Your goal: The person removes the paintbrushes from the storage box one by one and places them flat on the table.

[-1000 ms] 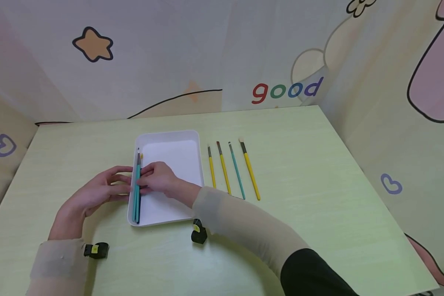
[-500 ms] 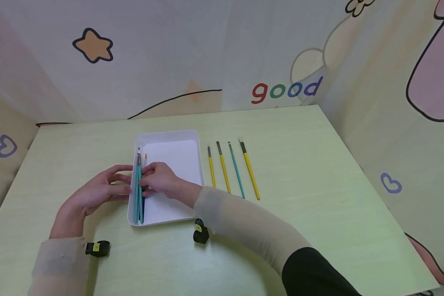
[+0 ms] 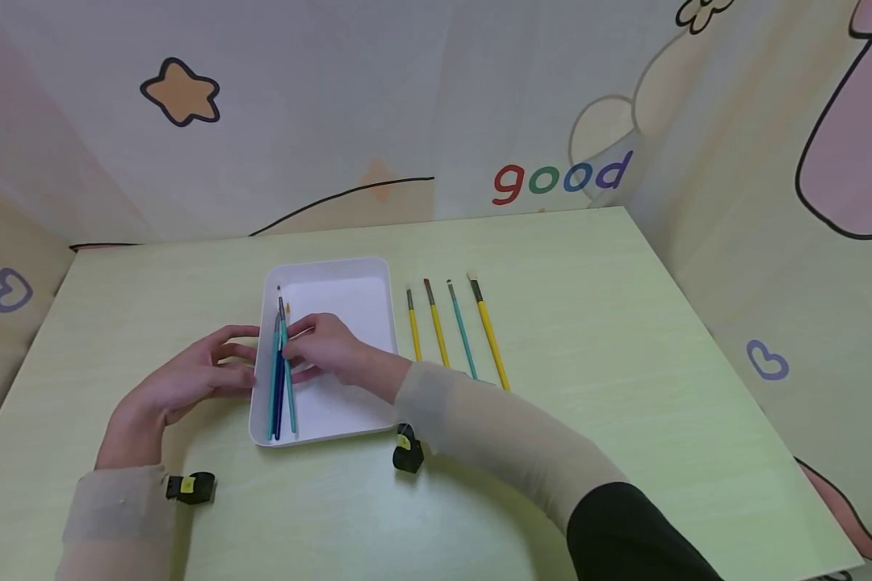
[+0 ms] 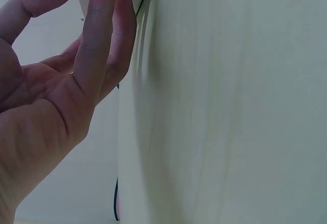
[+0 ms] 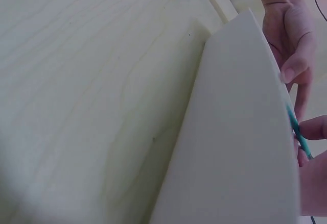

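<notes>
Patterned wall (image 3: 298,121) at the back, lettered "good", meeting pale table (image 3: 698,452) below. Reaching in from the near side, two pale sleeves (image 3: 509,428), the right one covering the lower ends of some brushes. On the table, left of centre, white tray (image 3: 341,290). Outside its left wall, left hand (image 3: 196,371), fingers spread, fingertips touching the wall. Over the tray's left half, right hand (image 3: 330,347), thumb and fingers pinching held brush (image 3: 291,403), teal. Right of the tray, lying in a row, three yellow brushes (image 3: 488,331), with thin brush (image 3: 462,331), teal, third of four. Along the tray's left wall, outer brush (image 3: 272,395), also teal; between it and the held brush, dark handles (image 3: 279,395), hard to count. Smallest, black cameras (image 3: 190,488), one per wrist.
</notes>
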The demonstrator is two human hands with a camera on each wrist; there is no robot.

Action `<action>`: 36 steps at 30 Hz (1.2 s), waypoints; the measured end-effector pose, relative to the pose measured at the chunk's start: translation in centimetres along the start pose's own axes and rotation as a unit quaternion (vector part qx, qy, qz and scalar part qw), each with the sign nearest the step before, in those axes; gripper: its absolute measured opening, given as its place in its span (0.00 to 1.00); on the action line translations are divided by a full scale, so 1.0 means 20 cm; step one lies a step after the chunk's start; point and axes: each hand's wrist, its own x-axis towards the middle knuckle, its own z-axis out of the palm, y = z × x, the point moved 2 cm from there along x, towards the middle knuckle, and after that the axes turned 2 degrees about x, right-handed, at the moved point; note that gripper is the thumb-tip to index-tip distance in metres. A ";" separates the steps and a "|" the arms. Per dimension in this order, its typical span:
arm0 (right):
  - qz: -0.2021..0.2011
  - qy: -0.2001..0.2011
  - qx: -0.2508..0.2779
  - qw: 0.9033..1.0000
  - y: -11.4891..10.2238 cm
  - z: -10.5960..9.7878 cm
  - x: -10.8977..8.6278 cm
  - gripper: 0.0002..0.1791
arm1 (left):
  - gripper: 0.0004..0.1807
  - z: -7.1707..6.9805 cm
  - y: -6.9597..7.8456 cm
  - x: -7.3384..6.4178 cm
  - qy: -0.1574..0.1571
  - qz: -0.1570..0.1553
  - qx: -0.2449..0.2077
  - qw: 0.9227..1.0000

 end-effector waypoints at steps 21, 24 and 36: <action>-0.012 -0.064 0.003 0.998 -0.08 -0.15 -0.13 0.17 | 0.47 0.01 -0.02 0.00 0.009 -0.005 -0.007 1.000; -0.010 -0.064 -0.002 0.998 -0.09 -0.17 -0.15 0.17 | 0.47 0.01 -0.02 0.01 0.009 -0.005 -0.011 1.000; -0.015 -0.085 -0.007 0.996 -0.10 -0.29 -0.25 0.20 | 0.46 0.01 -0.02 0.00 0.015 0.000 -0.008 1.000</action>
